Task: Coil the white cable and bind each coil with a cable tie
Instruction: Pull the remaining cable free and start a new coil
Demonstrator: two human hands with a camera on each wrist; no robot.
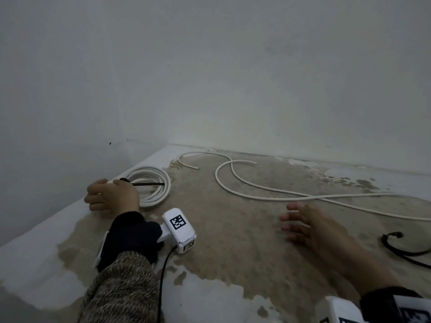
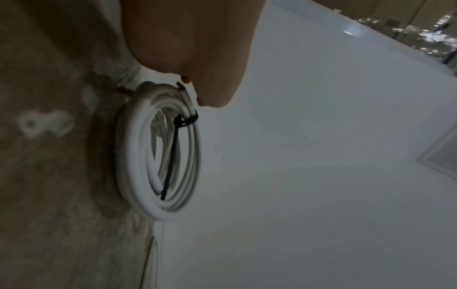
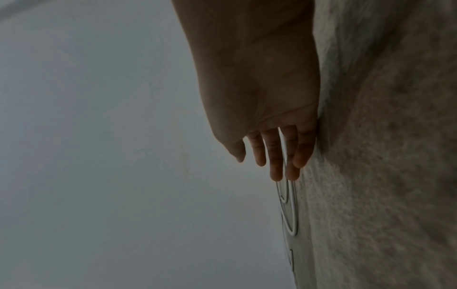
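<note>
Right hand [image 1: 312, 229] spread, empty, above floor; should take loose white cable [image 1: 268, 194] near its end. Left hand [image 1: 112, 198] rests relaxed on tied coil [image 1: 154, 187]; grasp unclear.

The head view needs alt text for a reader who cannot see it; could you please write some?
A person's left hand rests at a coil of white cable bound with a black cable tie, on a stained floor by a white wall. The right hand reaches, fingers spread, toward loose white cable snaking across the floor.
</note>
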